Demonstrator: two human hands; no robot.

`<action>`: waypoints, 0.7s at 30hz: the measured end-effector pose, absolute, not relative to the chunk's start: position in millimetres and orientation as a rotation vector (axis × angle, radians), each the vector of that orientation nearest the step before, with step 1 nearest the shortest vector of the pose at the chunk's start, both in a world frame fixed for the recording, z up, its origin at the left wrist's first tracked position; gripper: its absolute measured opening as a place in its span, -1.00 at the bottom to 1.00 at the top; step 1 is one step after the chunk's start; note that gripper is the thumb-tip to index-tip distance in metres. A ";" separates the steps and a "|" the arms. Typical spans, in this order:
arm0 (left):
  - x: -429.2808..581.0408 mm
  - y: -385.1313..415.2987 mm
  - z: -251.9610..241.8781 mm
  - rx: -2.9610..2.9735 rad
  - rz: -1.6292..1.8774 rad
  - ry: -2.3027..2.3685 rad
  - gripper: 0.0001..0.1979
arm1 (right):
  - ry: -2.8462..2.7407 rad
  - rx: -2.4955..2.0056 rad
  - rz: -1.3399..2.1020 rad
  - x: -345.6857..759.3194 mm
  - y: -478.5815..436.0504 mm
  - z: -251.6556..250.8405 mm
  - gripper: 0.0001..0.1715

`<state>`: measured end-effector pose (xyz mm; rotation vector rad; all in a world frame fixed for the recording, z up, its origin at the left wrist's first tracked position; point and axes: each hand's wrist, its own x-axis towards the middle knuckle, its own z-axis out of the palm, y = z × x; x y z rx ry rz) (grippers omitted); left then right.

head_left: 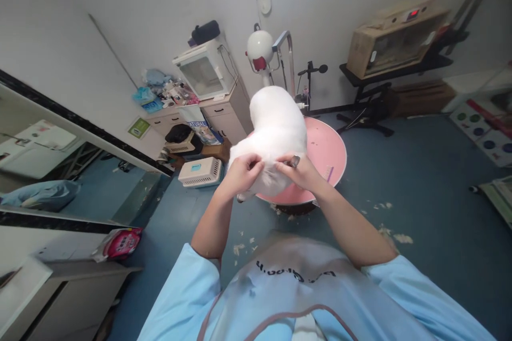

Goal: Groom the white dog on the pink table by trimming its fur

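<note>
Blue floor with pale tufts lying on it; above it, a round pink table, and on that the white-furred animal, filling the table's centre and left side. I cannot make out its head from my remote view. The left hand and right hand meet low on its near side, thumbs and fingers drawn narrow, each apparently pinching a little coat. At the right fingers is a dark metallic item, ring or tool, I cannot tell. Step in hand, my judgement: parting or working the coat by fingertip. The next move calls for a light, even pinch, with the animal kept steady. Writing, largest surface first: apron, lettering upside down to me, probably "Pet Groom", remainder lost in folds; pink-red bag, print not legible; white-and-blue bag, "NATURAL" clear; red display, digits too small to read.
</note>
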<state>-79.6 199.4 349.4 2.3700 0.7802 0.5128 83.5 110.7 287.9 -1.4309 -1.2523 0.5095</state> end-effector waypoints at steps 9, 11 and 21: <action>-92.5 225.6 359.2 2.205 0.343 0.562 -0.73 | -1.367 -1.512 0.503 66.1 117.7 309.0 -0.72; -92.2 228.4 364.5 2.207 0.343 0.560 -0.70 | -1.350 -1.554 0.483 62.6 119.3 314.7 -0.75; -91.4 245.8 363.9 2.217 0.239 0.504 -0.72 | -1.019 -1.697 0.459 41.2 101.7 292.3 -0.66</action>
